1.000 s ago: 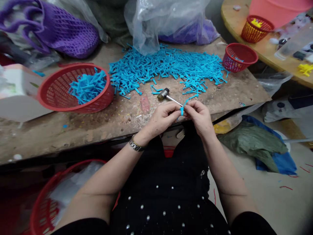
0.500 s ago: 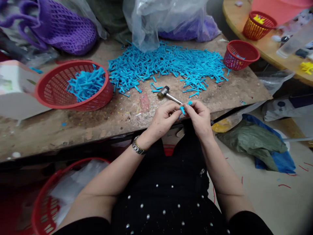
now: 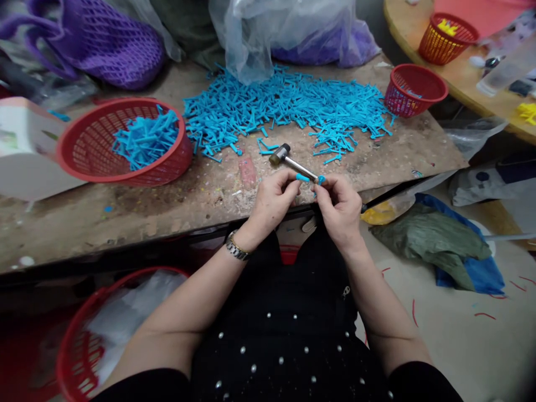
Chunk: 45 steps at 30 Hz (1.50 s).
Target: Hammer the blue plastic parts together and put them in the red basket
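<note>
My left hand pinches a short blue plastic stick between thumb and forefinger, its free end pointing right. Close beside it, my right hand has its fingers closed on another blue plastic piece, mostly hidden by the fingertips. Whether the two pieces touch I cannot make out. A small mallet with a metal and dark head lies on the bench behind my hands, its handle running under the right one. Beyond it spreads a heap of blue plastic sticks.
On the wooden bench, a red basket with blue sticks stands left, near a white box. A smaller red basket sits at the right corner. A pink block lies left of the mallet. Clear plastic bags stand behind.
My fingertips have shifted slightly apart. The stick in my left hand has turned from pointing downward to nearly level, and the piece in my right hand has moved slightly left and down.
</note>
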Each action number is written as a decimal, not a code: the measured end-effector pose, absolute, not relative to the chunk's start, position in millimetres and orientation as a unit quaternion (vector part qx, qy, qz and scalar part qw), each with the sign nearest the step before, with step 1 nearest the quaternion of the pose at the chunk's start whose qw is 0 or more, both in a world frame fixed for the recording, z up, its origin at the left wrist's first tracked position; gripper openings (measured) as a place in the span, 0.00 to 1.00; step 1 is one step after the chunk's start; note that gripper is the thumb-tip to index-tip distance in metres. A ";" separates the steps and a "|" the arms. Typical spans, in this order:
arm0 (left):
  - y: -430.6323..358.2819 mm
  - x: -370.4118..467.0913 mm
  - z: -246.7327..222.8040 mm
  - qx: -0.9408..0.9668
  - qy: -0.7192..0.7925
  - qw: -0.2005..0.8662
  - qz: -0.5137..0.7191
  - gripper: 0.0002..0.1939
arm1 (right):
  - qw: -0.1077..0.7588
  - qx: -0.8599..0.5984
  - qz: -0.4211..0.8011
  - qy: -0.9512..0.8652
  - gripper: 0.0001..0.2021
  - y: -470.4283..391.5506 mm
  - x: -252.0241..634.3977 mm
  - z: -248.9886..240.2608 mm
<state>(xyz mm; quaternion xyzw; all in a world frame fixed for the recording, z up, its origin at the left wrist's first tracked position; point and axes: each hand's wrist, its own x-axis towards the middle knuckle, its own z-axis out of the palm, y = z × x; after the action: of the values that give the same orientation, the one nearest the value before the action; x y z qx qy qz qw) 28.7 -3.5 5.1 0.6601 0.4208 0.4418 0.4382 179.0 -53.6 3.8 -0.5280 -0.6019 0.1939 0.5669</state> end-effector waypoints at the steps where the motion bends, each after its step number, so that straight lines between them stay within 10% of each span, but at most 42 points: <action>1: -3.7 28.7 4.1 0.672 0.420 0.420 0.442 0.05 | 0.564 -0.526 0.183 -0.610 0.02 -55.0 177.8 5.7; 7: -8.5 29.1 2.0 0.720 0.406 0.349 0.441 0.07 | 0.555 -0.525 0.146 -0.629 0.04 -55.0 176.8 5.3; 20: -8.8 27.6 12.6 0.563 0.355 0.636 0.391 0.12 | 0.545 -0.542 0.188 -0.612 0.04 -53.8 187.2 3.3; 45: -16.3 34.6 10.6 0.577 0.366 0.575 0.450 0.11 | 0.510 -0.557 0.146 -0.639 0.09 -56.3 190.2 -2.5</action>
<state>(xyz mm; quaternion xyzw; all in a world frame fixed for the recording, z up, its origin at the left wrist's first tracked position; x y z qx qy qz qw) 34.6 -16.3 10.6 0.5768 0.3664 0.4502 0.5748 190.2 -56.3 -2.5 -0.5571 -0.6387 0.1459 0.5103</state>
